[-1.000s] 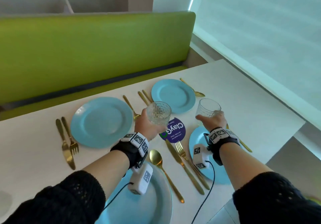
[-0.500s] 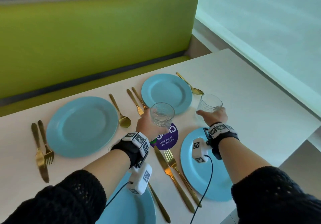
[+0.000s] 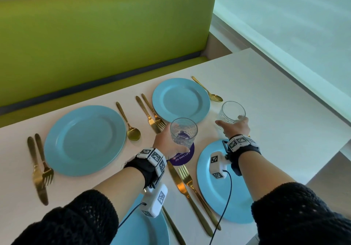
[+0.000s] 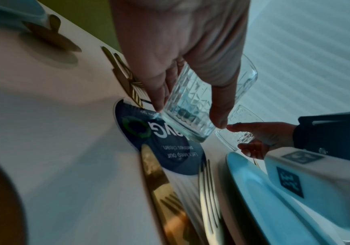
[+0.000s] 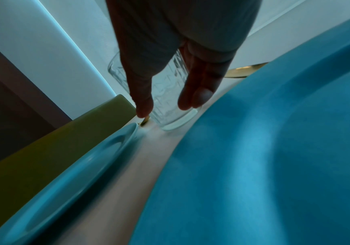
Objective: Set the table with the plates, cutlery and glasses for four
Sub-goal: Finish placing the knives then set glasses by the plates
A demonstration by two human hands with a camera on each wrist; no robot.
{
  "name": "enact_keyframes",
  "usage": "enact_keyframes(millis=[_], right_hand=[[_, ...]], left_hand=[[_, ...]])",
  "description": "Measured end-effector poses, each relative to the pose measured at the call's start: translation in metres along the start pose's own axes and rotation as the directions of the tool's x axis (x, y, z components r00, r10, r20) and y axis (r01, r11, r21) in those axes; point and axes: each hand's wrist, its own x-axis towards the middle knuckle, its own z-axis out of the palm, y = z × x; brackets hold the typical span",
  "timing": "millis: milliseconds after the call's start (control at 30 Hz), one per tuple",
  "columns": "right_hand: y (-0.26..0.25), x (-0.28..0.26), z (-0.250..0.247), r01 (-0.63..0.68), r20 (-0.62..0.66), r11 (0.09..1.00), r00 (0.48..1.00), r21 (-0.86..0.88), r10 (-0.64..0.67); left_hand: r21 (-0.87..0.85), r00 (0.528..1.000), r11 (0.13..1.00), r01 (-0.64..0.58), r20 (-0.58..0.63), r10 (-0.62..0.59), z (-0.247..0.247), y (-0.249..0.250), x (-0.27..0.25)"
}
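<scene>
My left hand [image 3: 170, 140] grips a clear patterned glass [image 3: 183, 133] round its side, over the purple round coaster [image 3: 183, 156]. In the left wrist view this glass [image 4: 187, 112] hangs tilted, its base just above the coaster [image 4: 165, 149]. My right hand [image 3: 234, 127] holds a second glass [image 3: 230, 114] low over the table, between the far right plate [image 3: 180, 100] and the near right plate [image 3: 224, 187]. In the right wrist view I cannot tell whether its base [image 5: 171, 106] touches the table. Gold cutlery lies beside all the blue plates.
The far left plate [image 3: 85, 140] has a knife and fork [image 3: 39, 166] on its left and a spoon [image 3: 130, 126] on its right. Another plate [image 3: 140, 231] lies under my left forearm. A green bench [image 3: 95, 35] runs behind the table. The table edge [image 3: 322, 134] lies to the right.
Both hands have carried their glasses a little forward and down. The left glass now hangs over the purple coaster, and the right glass is lower, near the far plate's spoon.
</scene>
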Motion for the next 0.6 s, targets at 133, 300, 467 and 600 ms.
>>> enact_keyframes(millis=[133, 300, 467, 600], right_hand=[[0.001, 0.002, 0.0, -0.009, -0.001, 1.0, 1.0, -0.02, 0.009], [0.001, 0.002, -0.006, 0.007, 0.032, 0.998, 0.999, -0.059, -0.005], [0.001, 0.0, -0.016, 0.023, 0.055, 0.999, 0.998, -0.048, -0.021], [0.008, -0.006, -0.028, 0.043, 0.053, 0.997, 0.998, -0.067, -0.039]], left_hand=[[0.021, 1.0, 1.0, -0.018, 0.011, 0.018, 0.002, -0.002, 0.0], [0.033, 0.999, 0.999, -0.038, 0.032, 0.037, 0.007, -0.001, 0.001], [0.109, 0.998, 0.992, -0.058, 0.037, 0.054, 0.01, -0.004, 0.0], [0.13, 0.997, 0.989, -0.074, 0.04, 0.069, 0.01, -0.003, -0.004]])
